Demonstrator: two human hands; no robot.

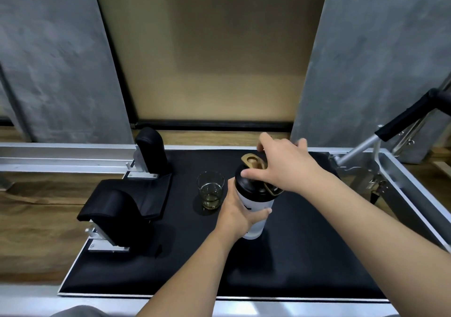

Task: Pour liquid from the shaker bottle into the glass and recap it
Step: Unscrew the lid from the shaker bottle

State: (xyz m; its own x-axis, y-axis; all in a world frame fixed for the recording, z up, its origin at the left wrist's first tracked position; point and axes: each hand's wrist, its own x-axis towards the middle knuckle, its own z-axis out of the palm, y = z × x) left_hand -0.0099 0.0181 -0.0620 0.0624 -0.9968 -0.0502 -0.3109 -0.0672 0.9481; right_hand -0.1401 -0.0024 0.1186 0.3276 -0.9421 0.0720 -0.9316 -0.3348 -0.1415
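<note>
A white shaker bottle [256, 221] with a black lid [251, 189] stands upright on the black padded platform [305, 255]. My left hand [240, 215] is wrapped around the bottle's body. My right hand [285, 167] reaches over the top, its fingers on the lid and the gold flip cap [252, 161], which stands raised at the back of the lid. A clear glass [211, 192] with a little yellowish liquid in its bottom stands just left of the bottle, apart from it.
Two black padded shoulder blocks [114, 216] [151, 150] and a folded black pad [156, 194] occupy the platform's left side. Aluminium rails [412, 194] frame the platform, with a black-gripped bar [410, 116] at the upper right. Wooden floor lies to the left.
</note>
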